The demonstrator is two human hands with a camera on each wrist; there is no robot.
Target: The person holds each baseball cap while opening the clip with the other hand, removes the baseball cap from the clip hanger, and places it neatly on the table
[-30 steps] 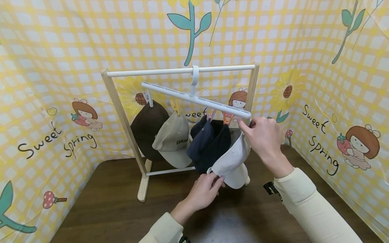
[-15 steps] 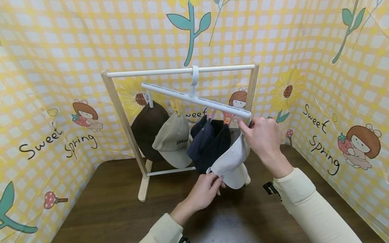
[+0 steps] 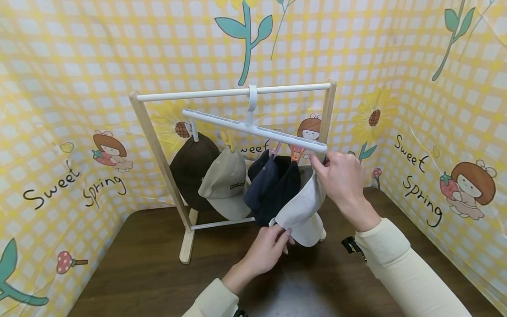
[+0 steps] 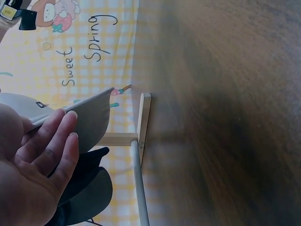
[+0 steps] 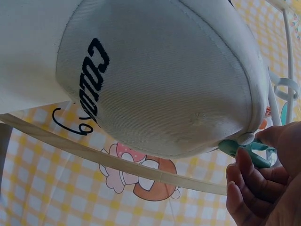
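Note:
A white cap (image 3: 301,207) with dark lettering, seen in the right wrist view, hangs at the right end of a white hanger (image 3: 253,128). My left hand (image 3: 264,248) holds the cap's lower edge between thumb and fingers. Up at the crown, my right hand (image 3: 342,176) pinches a green clip (image 5: 244,150) with thumb and index finger. The clip sits by the cap's top button; the head view mostly hides it behind the hand. To the left hang a black cap (image 3: 283,191), a navy cap (image 3: 261,185), a beige cap (image 3: 227,180) and a dark brown cap (image 3: 192,169).
The hanger tilts down to the right, hooked over the top bar (image 3: 190,94) of a wooden-legged rack (image 3: 158,154). Orange (image 3: 296,154), pink (image 3: 274,150), yellow (image 3: 228,141) and white (image 3: 193,131) clips hold the other caps. Beneath lies a dark wooden table (image 3: 138,273), with checkered cloth (image 3: 59,110) around.

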